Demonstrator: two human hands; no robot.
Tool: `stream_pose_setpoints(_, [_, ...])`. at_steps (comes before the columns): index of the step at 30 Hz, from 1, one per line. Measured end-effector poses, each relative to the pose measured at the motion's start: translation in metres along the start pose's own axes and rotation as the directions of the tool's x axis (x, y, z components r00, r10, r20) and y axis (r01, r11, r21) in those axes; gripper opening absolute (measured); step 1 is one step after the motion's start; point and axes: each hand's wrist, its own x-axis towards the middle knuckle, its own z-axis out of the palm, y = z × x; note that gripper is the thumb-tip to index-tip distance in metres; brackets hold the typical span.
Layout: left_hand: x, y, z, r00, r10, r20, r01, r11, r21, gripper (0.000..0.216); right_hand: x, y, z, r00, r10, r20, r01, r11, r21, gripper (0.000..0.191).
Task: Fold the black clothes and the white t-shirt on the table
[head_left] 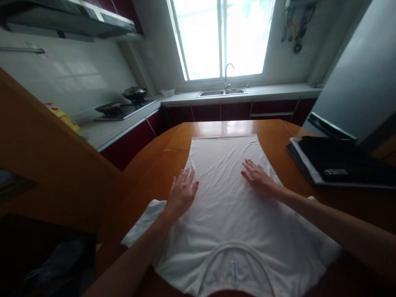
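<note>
A white T-shirt [227, 210] lies spread flat on the wooden table [154, 173], collar toward me and hem at the far side. My left hand [182, 193] rests flat on the shirt's left side, fingers stretched and slightly apart. My right hand [257, 177] lies flat on the shirt's right side, fingers extended toward the middle. Neither hand holds anything.
A stack of folded dark and light clothes [337, 163] sits on the table at the right. Beyond the table run a counter with a sink and tap [223, 91] under a bright window, and a stove with pans [123, 106] at the left. A grey fridge [359, 78] stands at the right.
</note>
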Motion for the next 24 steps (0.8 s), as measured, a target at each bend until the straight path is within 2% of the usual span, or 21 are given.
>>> stream_pose_setpoints(4, [0.007, -0.022, 0.006, 0.987, -0.085, 0.139, 0.076, 0.995, 0.067, 0.065, -0.054, 0.012, -0.004, 1.000, 0.000, -0.024, -0.003, 0.991, -0.132, 0.067])
stream_pose_setpoints(7, [0.006, -0.027, 0.012, 0.979, -0.123, 0.164, 0.109, 0.990, 0.093, 0.070, -0.075, 0.021, -0.011, 0.999, 0.033, 0.006, -0.032, 0.984, -0.176, 0.069])
stream_pose_setpoints(11, [0.003, -0.022, 0.011, 0.981, -0.142, 0.130, 0.126, 0.984, 0.128, 0.072, -0.091, 0.021, -0.015, 0.999, 0.049, 0.009, -0.046, 0.978, -0.203, 0.071])
stream_pose_setpoints(14, [0.000, -0.015, 0.008, 0.993, -0.088, 0.076, 0.076, 0.986, 0.151, 0.069, -0.101, 0.019, -0.014, 0.997, 0.075, -0.013, -0.076, 0.976, -0.202, 0.072])
stream_pose_setpoints(17, [-0.001, -0.013, 0.007, 0.992, -0.056, 0.117, 0.039, 0.989, 0.144, 0.069, -0.111, 0.020, -0.012, 0.994, 0.104, -0.037, -0.110, 0.974, -0.199, 0.071])
stream_pose_setpoints(20, [0.000, -0.015, 0.008, 0.983, -0.093, 0.159, 0.071, 0.988, 0.141, 0.071, -0.116, 0.022, -0.012, 0.992, 0.108, -0.063, -0.119, 0.971, -0.206, 0.070])
stream_pose_setpoints(24, [0.001, -0.017, 0.009, 0.990, -0.074, 0.116, 0.058, 0.989, 0.137, 0.070, -0.117, 0.024, -0.011, 0.991, 0.112, -0.074, -0.125, 0.971, -0.203, 0.069])
